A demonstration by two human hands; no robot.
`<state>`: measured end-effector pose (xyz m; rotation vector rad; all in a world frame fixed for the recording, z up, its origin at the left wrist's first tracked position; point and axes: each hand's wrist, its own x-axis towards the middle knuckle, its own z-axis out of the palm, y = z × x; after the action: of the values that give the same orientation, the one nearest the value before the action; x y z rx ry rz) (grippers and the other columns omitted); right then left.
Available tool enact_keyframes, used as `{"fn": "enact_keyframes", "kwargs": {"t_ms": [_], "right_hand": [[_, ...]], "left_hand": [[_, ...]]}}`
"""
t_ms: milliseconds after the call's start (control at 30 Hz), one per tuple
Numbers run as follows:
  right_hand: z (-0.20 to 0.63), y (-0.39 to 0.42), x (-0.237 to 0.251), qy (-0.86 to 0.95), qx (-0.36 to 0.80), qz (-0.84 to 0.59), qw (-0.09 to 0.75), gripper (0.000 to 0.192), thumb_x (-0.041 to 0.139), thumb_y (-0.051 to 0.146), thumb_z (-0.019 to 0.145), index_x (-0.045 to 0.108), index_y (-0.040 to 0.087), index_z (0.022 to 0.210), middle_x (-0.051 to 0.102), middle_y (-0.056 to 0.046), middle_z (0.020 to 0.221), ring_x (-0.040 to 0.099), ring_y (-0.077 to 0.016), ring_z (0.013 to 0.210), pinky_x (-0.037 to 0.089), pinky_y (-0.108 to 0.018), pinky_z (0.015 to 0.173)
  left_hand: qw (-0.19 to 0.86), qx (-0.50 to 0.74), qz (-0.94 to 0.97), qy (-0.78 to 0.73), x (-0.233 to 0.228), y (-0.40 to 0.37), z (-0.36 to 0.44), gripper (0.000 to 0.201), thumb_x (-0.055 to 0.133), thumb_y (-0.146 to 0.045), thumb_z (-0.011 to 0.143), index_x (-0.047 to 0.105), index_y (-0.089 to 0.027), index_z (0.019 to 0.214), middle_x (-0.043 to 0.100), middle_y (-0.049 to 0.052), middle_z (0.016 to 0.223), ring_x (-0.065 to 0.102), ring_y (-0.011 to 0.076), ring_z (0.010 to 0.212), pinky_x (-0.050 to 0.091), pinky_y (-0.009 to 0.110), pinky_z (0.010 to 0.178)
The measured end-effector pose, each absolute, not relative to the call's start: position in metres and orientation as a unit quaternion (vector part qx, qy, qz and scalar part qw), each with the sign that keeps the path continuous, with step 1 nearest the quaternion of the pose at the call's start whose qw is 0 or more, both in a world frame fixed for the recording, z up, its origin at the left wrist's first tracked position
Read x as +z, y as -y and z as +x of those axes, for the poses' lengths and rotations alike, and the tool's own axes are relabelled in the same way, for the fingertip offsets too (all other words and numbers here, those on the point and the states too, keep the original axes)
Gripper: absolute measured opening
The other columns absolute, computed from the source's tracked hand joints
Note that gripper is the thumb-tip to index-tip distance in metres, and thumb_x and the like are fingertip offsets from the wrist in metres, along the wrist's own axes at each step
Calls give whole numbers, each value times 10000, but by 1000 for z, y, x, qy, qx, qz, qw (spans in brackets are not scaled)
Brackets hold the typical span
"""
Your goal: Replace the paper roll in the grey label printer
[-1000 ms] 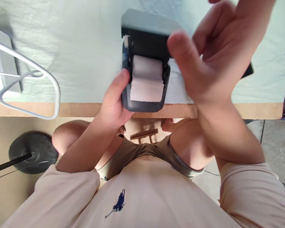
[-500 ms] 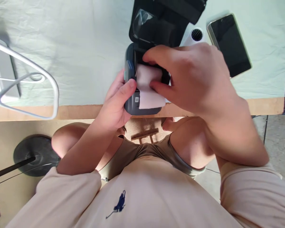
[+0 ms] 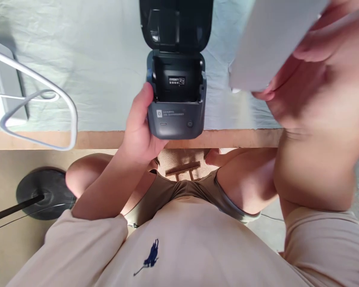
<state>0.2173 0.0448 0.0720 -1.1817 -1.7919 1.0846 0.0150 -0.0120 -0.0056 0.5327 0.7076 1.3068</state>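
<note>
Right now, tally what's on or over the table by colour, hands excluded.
Dark grey: 1, the label printer, lid open, bay bare, gripped by the left hand.
White: 3, the paper roll in the right hand, the wire hanger, the flat device at the left edge.
Total: 4

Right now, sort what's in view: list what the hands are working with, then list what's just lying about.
In hand:
- label printer, lid open, paper bay empty, steadied by the left hand
- white paper roll, held up close to the camera in the right hand

Lying about:
- white wire hanger on the cloth-covered table
- black round stand base on the floor
</note>
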Motion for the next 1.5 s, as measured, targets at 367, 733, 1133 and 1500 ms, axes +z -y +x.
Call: {"fn": "enact_keyframes", "kwargs": {"t_ms": [367,733,1133,1500], "right_hand": [[225,-39,16,848,175,-447,225,268,677,361,878,613,303,1132,712,-24,1174,666,-226,1057,542,-359,776],[237,-65,22,737,16,-582,344,335,675,412,868,579,196,1107,625,-145,1233,602,-241,1054,520,-409,925],[227,-86,22,726,214,-417,503,480,598,226,715,508,203,1186,641,-33,928,645,-186,949,525,-352,915],[197,-67,65,470,570,-529,418,481,268,106,877,386,197,1334,593,-29,1175,691,-77,1088,575,-256,941]], "left_hand": [[691,587,239,-347,0,10,14,414,432,-516,1020,734,-260,1142,697,21,1394,401,300,1562,479,450,1234],[695,592,260,-314,1,10,15,493,303,-457,1067,754,-264,1115,719,-6,1357,394,245,1571,461,427,1262],[688,598,242,-333,3,15,17,374,470,-453,1034,761,-227,1098,725,3,1363,293,297,1620,406,435,1301],[689,578,252,-356,1,13,15,376,448,-484,1011,752,-278,1093,718,-22,1374,381,327,1574,491,452,1205]]}}
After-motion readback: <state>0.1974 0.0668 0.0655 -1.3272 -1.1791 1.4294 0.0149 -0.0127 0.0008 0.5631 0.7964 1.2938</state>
